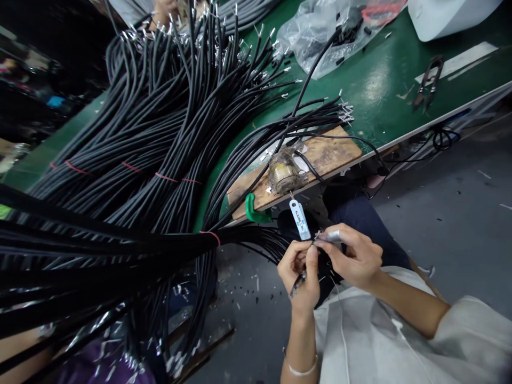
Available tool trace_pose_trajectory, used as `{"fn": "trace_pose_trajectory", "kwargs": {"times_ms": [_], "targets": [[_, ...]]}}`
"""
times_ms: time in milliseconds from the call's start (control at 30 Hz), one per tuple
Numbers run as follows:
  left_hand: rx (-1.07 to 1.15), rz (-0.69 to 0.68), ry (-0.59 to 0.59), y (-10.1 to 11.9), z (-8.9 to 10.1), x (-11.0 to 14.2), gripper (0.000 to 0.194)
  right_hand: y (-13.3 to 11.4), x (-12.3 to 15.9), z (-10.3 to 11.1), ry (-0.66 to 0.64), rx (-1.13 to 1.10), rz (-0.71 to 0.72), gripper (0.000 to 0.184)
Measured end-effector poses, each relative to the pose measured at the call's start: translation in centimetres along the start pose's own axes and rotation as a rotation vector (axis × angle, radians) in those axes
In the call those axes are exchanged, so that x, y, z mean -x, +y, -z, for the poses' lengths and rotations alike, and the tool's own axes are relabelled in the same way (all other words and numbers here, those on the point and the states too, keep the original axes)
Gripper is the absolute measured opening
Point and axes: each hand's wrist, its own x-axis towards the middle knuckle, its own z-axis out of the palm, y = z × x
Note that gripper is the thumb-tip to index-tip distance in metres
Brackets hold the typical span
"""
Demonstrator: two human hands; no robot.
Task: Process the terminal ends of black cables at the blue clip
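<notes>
My left hand (301,274) is closed around a black cable (298,282), pinching its end between thumb and fingers. My right hand (354,256) is closed on the silvery foil-wrapped tip (332,236) at that cable end, meeting the left hand's fingertips. Both hands work just below the edge of a wooden board (328,152). A large mass of black cables (160,138) with stripped metallic ends spreads over the green table (380,90) and hangs down at the left.
A small blue-white tag (300,218) hangs from the board beside a green clamp (254,210). A foil-wrapped lump (285,170) sits on the board. Snips (428,80), a plastic bag (320,32) and a white container (444,16) lie on the table. Another person's hand (164,10) is at the top.
</notes>
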Motion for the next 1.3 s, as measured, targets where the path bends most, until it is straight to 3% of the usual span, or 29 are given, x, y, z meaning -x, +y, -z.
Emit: {"fn": "trace_pose_trajectory", "kwargs": {"times_ms": [67, 167, 233, 300, 400, 467, 567, 667, 733, 833, 967, 1033, 1167, 1300], "targets": [[-0.047, -0.049, 0.048, 0.0, -0.5, 0.0, 0.016, 0.1, 0.4, 0.3, -0.065, -0.024, 0.015, 0.035], [-0.089, -0.115, 0.059, 0.2, -1.2, -0.1, 0.015, -0.1, -0.3, 0.8, -0.204, -0.104, -0.209, 0.045], [-0.103, -0.143, 0.063, 0.2, -1.2, -0.2, 0.014, -0.4, -1.3, 1.0, -0.316, -0.115, -0.273, 0.033], [-0.119, -0.126, 0.045, 0.2, -0.7, -0.2, 0.014, -0.5, -2.4, 1.4, -0.361, -0.043, -0.171, 0.011], [-0.132, -0.008, -0.131, 0.4, 0.9, -0.6, 0.016, -0.5, -3.7, 2.0, -0.389, 0.042, 0.056, 0.023], [-0.095, 0.044, -0.333, 0.7, 2.1, -1.1, 0.026, -0.3, -4.1, 2.3, -0.519, -0.091, 0.061, 0.025], [-0.030, -0.065, -0.501, 0.9, 3.3, -1.7, 0.032, 0.1, -3.9, 2.2, -0.734, -0.574, -0.252, 0.034], [-0.034, -0.217, -0.431, 0.9, 3.1, -1.8, 0.021, 0.6, -3.4, 1.6, -0.819, -0.883, -0.696, 0.042], [-0.066, -0.267, -0.364, 0.8, 2.7, -1.5, 0.012, 0.9, -3.5, 1.4, -0.819, -0.852, -0.815, 0.040], [-0.133, -0.293, -0.297, 0.7, 2.1, -1.0, 0.010, 1.1, -4.1, 1.8, -0.692, -0.607, -0.715, 0.032], [-0.157, -0.318, -0.231, 0.8, 1.8, -0.7, 0.009, 0.8, -4.1, 2.9, -0.357, -0.226, -0.511, 0.016], [-0.161, -0.355, -0.194, 0.8, 1.6, -0.6, 0.009, 0.2, -3.4, 3.4, -0.254, -0.135, -0.393, 0.004], [-0.193, -0.437, -0.114, 0.6, 1.1, -0.3, 0.010, -1.7, -2.0, 3.8, -0.282, -0.015, -0.137, 0.027], [-0.248, -0.463, -0.090, 0.5, 0.7, 0.0, 0.013, -2.5, -1.8, 3.7, -0.269, 0.170, 0.052, 0.030]]}}
